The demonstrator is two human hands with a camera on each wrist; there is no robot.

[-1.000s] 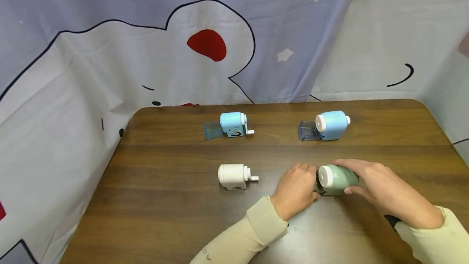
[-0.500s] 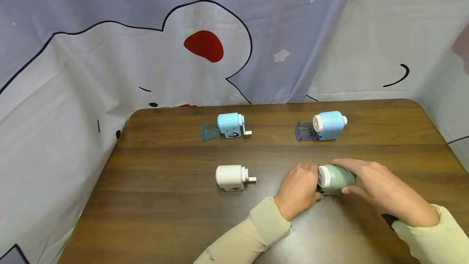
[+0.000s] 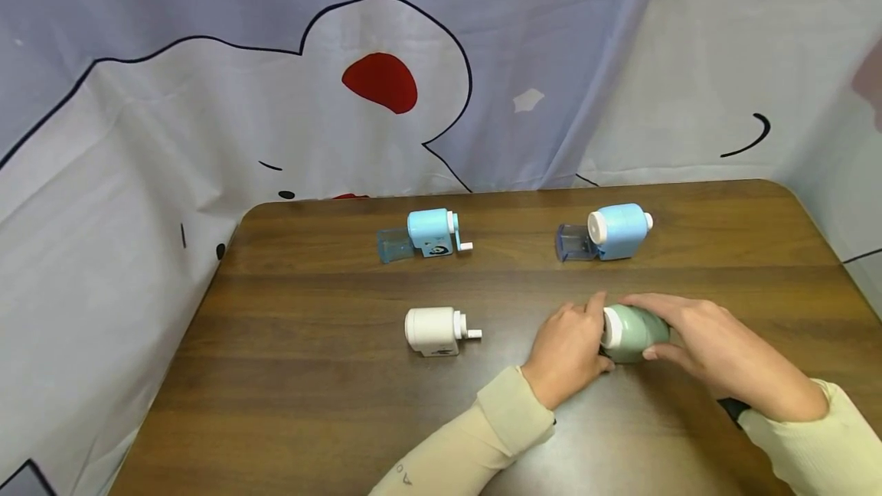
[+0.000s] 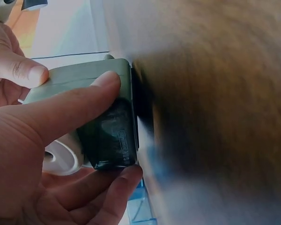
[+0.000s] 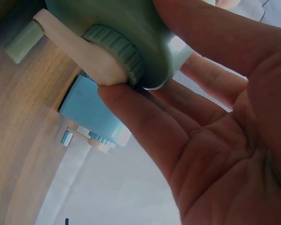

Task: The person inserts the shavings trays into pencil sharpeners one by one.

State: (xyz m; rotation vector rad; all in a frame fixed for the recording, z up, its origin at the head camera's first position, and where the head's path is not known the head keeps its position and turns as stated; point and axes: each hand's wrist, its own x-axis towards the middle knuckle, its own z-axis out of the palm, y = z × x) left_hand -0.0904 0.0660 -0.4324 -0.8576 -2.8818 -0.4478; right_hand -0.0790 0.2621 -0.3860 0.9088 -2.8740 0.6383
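A green hand-crank pencil sharpener with a white round end stands on the table between both hands. My right hand holds its body from the right, thumb on the near side and fingers on the far side. At the left end is my left hand. In the left wrist view its thumb lies along the side of the sharpener and its fingertips touch the edge of the dark see-through shavings drawer. The right wrist view shows the crank near my right fingers.
A white pencil sharpener stands left of my hands. Farther back are a light blue sharpener and another blue sharpener, both with drawers pulled out to the left. A patterned curtain hangs behind the wooden table.
My left hand has moved slightly right, up against the green sharpener, and the drawer has slid in towards the body. The right hand keeps its hold.
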